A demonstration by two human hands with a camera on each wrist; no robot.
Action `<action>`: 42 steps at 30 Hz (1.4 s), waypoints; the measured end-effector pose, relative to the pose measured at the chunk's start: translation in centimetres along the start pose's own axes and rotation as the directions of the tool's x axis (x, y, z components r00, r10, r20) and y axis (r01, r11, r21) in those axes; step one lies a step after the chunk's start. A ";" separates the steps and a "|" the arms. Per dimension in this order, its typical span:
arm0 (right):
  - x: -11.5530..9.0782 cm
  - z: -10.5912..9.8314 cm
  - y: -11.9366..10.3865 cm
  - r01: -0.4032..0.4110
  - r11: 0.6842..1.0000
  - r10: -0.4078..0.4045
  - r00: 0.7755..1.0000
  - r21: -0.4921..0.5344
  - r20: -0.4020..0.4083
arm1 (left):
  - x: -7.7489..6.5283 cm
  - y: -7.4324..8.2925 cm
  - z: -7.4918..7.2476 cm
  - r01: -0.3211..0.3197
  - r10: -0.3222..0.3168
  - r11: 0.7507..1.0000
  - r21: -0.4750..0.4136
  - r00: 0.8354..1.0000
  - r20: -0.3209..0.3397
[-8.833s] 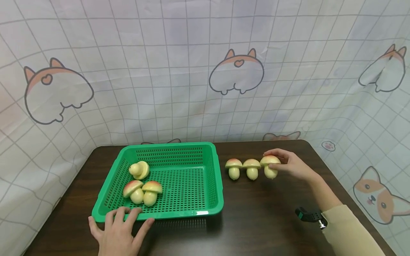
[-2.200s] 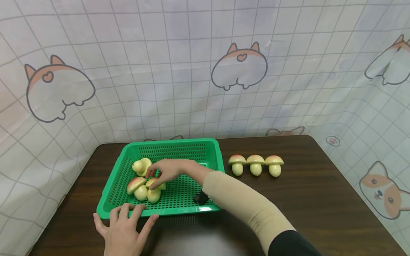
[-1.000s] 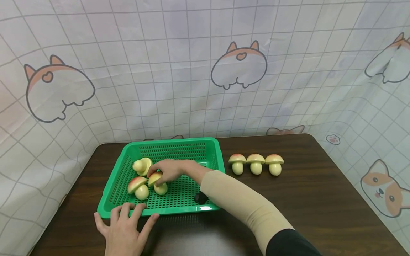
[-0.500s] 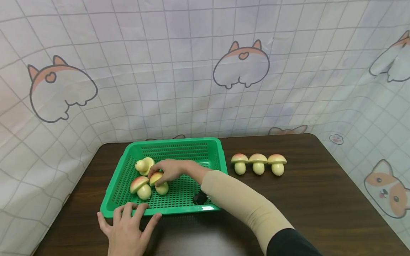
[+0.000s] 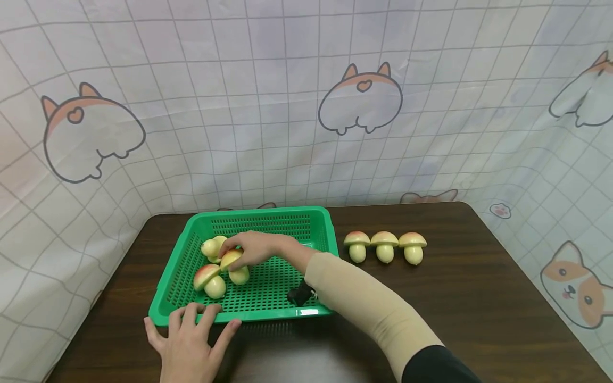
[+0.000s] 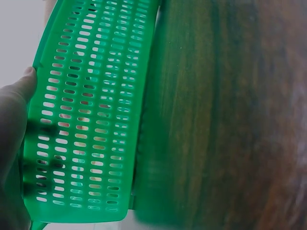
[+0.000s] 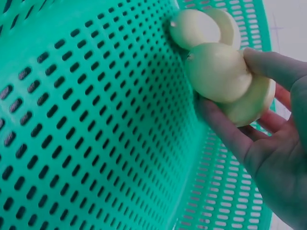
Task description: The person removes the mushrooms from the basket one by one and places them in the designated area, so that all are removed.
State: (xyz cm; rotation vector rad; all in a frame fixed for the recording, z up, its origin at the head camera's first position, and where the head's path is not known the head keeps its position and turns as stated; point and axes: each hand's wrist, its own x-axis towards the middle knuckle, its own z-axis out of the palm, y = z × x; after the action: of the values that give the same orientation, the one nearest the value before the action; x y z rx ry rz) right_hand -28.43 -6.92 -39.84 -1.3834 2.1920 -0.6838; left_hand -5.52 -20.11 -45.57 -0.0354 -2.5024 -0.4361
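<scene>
My right hand (image 5: 256, 247) reaches into the green basket (image 5: 268, 315) and pinches a toy mushroom (image 5: 238, 275) between thumb and fingers. In the right wrist view its pale round stem (image 7: 216, 72) points at the camera, with the cap partly behind it. Two more mushrooms lie in the basket: one with a reddish cap (image 5: 215, 287) just left of the held one, and one on its side (image 5: 210, 247) behind, partly covered by my fingers. My left hand (image 5: 189, 343) holds the basket's near left rim, fingers bent over it and thumb spread along the front.
Three toy mushrooms (image 5: 384, 246) stand in a row, caps toward the back, on the dark wooden table (image 5: 479, 298) right of the basket. A black wrist device (image 5: 299, 294) hangs from my right wrist over the basket. A grid-patterned cloth (image 5: 268, 106) surrounds the table.
My right hand let go of the third mushroom in the row and crossed to the basket. There it took hold of another, shifted it right, and now has it slightly higher. Left hand stayed.
</scene>
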 end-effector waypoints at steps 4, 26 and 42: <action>-0.9 -0.7 0.1 -0.015 0.996 0.016 1.000 0.086 -0.016 | 0.0 0.0 0.0 -0.005 0.005 1.000 0.002 1.000 0.000; -4.6 -4.3 -0.1 0.042 0.986 -0.022 0.992 0.162 -0.123 | -0.2 -0.1 0.1 0.004 -0.004 1.000 -0.003 1.000 0.002; -8.9 -5.7 0.1 0.104 0.975 -0.063 0.977 0.196 -0.205 | -0.1 0.1 0.1 0.005 -0.005 1.000 -0.009 1.000 -0.001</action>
State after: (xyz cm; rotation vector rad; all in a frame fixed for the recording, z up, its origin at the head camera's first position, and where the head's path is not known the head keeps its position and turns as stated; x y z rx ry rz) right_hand -28.53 2.17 -34.47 -1.3569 2.1463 -1.0892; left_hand -5.46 -20.04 -45.65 -0.0322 -2.4998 -0.4497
